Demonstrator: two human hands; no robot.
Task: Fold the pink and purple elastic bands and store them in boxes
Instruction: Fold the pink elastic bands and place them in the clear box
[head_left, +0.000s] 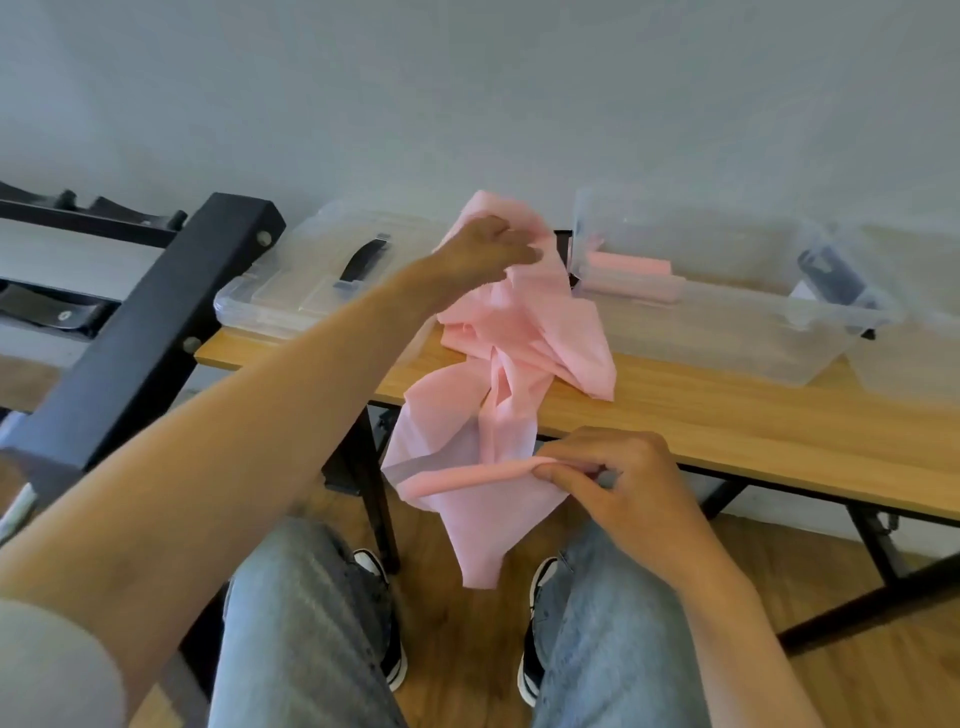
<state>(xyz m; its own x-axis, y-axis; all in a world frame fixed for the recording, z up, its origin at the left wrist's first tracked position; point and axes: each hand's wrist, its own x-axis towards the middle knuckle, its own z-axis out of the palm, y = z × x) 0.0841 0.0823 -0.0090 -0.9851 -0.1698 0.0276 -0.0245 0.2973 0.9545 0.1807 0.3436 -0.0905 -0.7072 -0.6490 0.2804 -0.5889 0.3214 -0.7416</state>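
While open, clear box (727, 332), folded pink band (631, 270) inside

Pale grey-white wall (467, 93) is filling the upper half, evenly lit, soft daylight tone. Wooden table (753, 415) on black metal legs (382, 499) is running along the wall. Wood-plank floor (457, 649) is showing beneath. At left, a black metal rack (150, 322) is slanting upward, with dark items sitting on its pale shelves.

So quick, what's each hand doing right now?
Left hand: grips the upper end of the pink band.
Right hand: pinches its lower rolled edge.
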